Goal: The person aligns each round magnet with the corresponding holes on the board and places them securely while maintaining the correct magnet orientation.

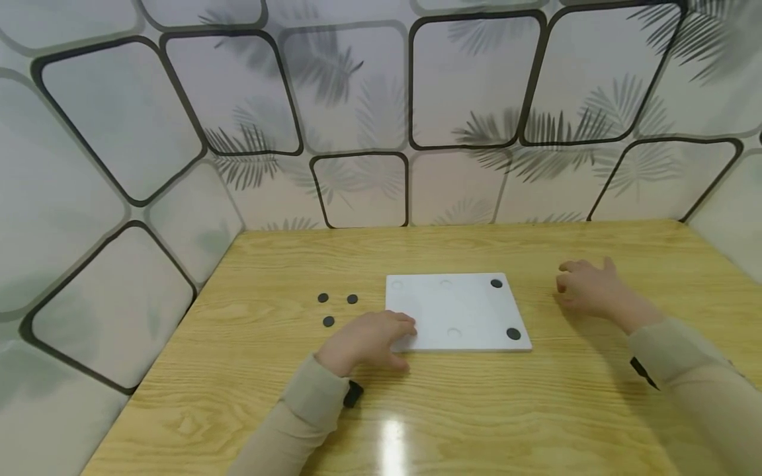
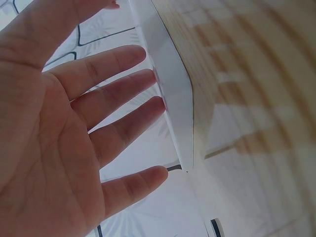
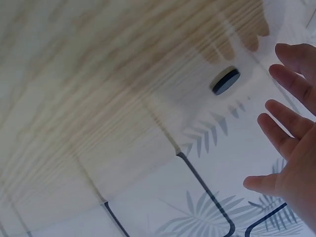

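A white board (image 1: 461, 307) with shallow round recesses lies on the table. Two black discs sit in its right-hand recesses, the far disc (image 1: 497, 283) and the near disc (image 1: 514, 334). My left hand (image 1: 372, 337) reaches over the board's near left corner and hides part of it. Its fingers look fairly straight in the left wrist view, tips right at the board's edge (image 2: 173, 89). To the right of the board hovers my right hand (image 1: 586, 287), fingers spread and holding nothing. Close by its fingertips, another black disc (image 3: 225, 80) rests on the table in the right wrist view.
Left of the board lie three loose black discs on the wooden table (image 1: 238, 396), one of them nearest the front (image 1: 329, 321). A patterned wall (image 1: 357, 192) rises behind the table's far edge, with panels at both sides.
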A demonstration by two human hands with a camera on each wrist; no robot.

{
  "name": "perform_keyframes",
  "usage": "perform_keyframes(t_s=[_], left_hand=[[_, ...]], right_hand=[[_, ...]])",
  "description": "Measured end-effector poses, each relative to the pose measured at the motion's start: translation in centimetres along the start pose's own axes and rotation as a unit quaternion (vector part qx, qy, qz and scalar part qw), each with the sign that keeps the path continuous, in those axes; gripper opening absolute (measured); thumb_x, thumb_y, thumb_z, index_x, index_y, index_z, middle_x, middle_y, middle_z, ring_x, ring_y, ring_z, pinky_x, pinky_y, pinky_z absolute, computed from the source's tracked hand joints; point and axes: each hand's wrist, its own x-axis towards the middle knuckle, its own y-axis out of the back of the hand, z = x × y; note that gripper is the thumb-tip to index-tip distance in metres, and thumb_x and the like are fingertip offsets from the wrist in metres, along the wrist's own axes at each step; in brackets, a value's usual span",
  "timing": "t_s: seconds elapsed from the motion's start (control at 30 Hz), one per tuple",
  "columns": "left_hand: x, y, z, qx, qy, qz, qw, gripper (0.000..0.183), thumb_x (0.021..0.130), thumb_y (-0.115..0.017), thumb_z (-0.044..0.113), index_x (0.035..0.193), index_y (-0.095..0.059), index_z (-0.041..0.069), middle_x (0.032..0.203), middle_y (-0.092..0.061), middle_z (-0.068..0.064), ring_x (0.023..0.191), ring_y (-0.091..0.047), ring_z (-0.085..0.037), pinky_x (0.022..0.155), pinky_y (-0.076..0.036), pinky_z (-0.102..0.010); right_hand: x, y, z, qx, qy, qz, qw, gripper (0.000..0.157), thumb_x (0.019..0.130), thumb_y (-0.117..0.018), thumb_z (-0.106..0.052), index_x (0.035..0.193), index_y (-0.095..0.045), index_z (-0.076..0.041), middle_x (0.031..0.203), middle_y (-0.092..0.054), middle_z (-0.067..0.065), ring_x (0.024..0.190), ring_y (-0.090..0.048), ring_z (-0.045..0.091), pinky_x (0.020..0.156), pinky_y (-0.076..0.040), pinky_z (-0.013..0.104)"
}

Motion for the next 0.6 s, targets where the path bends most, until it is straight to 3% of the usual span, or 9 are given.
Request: perform_keyframes(t_s=[0.3,0.6], left_hand=[[-0.1,0.1,0.0,-0.002,0.004,-0.002,1.0,0.053,0.077,-0.067,0.035,0.124,-0.052,0.014,0.132,-0.042,0.0,0.121,-0.037,-0.017,0.1,-0.03,-0.029],[0.0,0.2,0.1,-0.008,0.009,-0.007,0.9999,0.053,0.077,-0.067,0.035,0.124,-0.052,0.014,0.132,-0.042,0.001,0.121,-0.037,-0.017,0.1,-0.03,-0.029]], right_hand=[[-1.7,0.0,1.8,0.0,-0.004,0.001,1.0,0.005,0.075,-0.065,-0.017,0.076,-0.061,-0.014,0.111,-0.049,0.028,0.099,-0.043,0.047,0.074,-0.011,0.079],[-2.5,0.5,1.8,0.009,-0.01,-0.014,1.0,0.01,0.072,-0.069,-0.015,0.077,-0.061,-0.015,0.113,-0.047,0.029,0.098,-0.041,0.049,0.073,-0.01,0.079]])
